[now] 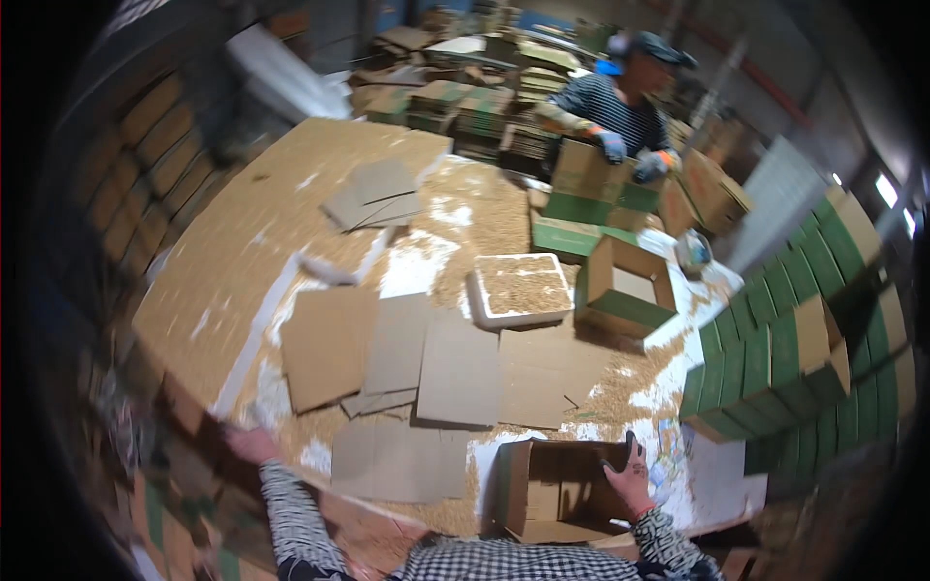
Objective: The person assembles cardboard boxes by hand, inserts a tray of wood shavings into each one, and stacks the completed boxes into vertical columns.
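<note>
An open cardboard box (pixel 544 489) stands at the near edge of the table, its inside facing up. At its right side is my right hand (pixel 632 481), thumb and forefinger spread apart, with dark fingertip coverings. The hand overlaps the box's right wall; how firmly it touches is unclear. My left hand (pixel 254 444) is stretched out to the left at the table's edge, by the end of a white strip (pixel 254 334). Motion blur hides its fingers. Flat cardboard sheets (pixel 458 370) lie between the hands and farther in, with one sheet (pixel 399 461) nearest me.
Loose grain-like brown material (pixel 223 232) covers much of the table. A white tray (pixel 481 313) full of it sits mid-table, beside another open box (pixel 632 281). Green-and-brown cartons (pixel 765 368) stack up at right. Across the table, a gloved co-worker (pixel 620 116) handles a carton (pixel 581 184).
</note>
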`<act>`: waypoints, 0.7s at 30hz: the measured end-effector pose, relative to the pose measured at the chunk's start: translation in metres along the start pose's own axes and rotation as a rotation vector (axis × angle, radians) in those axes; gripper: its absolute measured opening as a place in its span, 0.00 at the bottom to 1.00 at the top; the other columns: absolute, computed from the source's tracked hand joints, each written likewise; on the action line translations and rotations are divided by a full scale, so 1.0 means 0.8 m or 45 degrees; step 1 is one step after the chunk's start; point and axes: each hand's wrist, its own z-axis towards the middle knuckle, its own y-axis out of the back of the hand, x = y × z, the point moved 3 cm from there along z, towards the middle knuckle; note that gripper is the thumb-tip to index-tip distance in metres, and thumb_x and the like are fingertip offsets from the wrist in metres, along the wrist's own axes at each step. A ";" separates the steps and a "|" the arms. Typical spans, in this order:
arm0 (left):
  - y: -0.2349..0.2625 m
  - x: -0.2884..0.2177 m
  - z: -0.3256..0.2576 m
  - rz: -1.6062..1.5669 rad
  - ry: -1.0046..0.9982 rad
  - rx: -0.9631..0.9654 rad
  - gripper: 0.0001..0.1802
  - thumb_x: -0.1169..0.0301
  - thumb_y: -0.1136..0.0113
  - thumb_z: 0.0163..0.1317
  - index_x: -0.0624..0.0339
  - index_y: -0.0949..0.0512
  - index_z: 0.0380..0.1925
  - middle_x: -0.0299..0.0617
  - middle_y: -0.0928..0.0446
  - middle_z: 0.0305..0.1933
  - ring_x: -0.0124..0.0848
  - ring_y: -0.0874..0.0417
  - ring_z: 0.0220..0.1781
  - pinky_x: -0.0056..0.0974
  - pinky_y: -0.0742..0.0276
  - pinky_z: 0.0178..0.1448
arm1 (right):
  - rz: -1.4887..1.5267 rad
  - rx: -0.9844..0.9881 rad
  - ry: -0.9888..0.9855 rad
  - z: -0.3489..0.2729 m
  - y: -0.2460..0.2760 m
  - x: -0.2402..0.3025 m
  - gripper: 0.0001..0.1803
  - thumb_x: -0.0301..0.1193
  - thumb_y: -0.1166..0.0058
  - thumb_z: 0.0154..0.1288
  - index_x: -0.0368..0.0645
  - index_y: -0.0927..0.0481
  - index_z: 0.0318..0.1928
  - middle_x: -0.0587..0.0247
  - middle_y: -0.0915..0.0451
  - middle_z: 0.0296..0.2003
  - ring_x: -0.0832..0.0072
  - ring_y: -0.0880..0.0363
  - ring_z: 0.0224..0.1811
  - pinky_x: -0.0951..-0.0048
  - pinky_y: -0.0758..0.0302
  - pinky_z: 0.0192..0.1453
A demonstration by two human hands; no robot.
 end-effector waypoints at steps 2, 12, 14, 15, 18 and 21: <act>-0.076 0.087 0.072 0.126 0.696 0.420 0.45 0.39 0.43 0.50 0.72 0.32 0.52 0.61 0.26 0.43 0.52 0.23 0.41 0.46 0.24 0.44 | -0.055 0.039 0.067 0.000 0.016 0.035 0.48 0.39 0.35 0.45 0.36 0.45 0.64 0.41 0.35 0.51 0.49 0.34 0.53 0.60 0.33 0.58; -0.120 0.073 0.071 -1.125 0.181 0.556 0.25 0.61 0.45 0.60 0.54 0.32 0.58 0.56 0.26 0.49 0.42 0.23 0.47 0.43 0.27 0.52 | -0.087 0.089 -0.065 0.002 0.015 0.025 0.46 0.42 0.35 0.45 0.39 0.43 0.62 0.41 0.35 0.50 0.48 0.32 0.52 0.58 0.30 0.53; -0.102 0.040 0.066 -1.733 0.791 0.649 0.24 0.60 0.48 0.62 0.57 0.32 0.57 0.52 0.25 0.50 0.42 0.23 0.47 0.43 0.25 0.52 | -0.086 0.089 -0.079 -0.001 0.017 0.025 0.46 0.42 0.35 0.45 0.39 0.43 0.62 0.41 0.35 0.50 0.48 0.32 0.51 0.58 0.29 0.53; -0.095 0.035 0.062 -2.290 1.449 0.696 0.24 0.59 0.51 0.64 0.60 0.33 0.56 0.47 0.24 0.51 0.42 0.22 0.47 0.43 0.24 0.52 | -0.083 0.103 -0.081 -0.003 0.018 0.026 0.46 0.43 0.35 0.45 0.38 0.43 0.62 0.41 0.35 0.50 0.48 0.31 0.51 0.58 0.29 0.52; -0.094 0.104 0.045 -1.845 0.659 0.540 0.24 0.65 0.52 0.63 0.57 0.37 0.60 0.46 0.33 0.58 0.44 0.26 0.52 0.46 0.22 0.49 | -0.037 0.115 -0.042 -0.007 0.012 0.023 0.46 0.44 0.36 0.45 0.38 0.43 0.62 0.40 0.37 0.51 0.47 0.33 0.52 0.56 0.31 0.54; 0.038 0.037 -0.008 -1.485 0.297 0.459 0.24 0.66 0.50 0.62 0.60 0.33 0.58 0.47 0.32 0.58 0.42 0.27 0.53 0.46 0.27 0.53 | -0.018 0.027 -0.023 -0.016 -0.001 0.008 0.47 0.45 0.36 0.44 0.40 0.42 0.63 0.37 0.40 0.54 0.44 0.38 0.55 0.53 0.37 0.59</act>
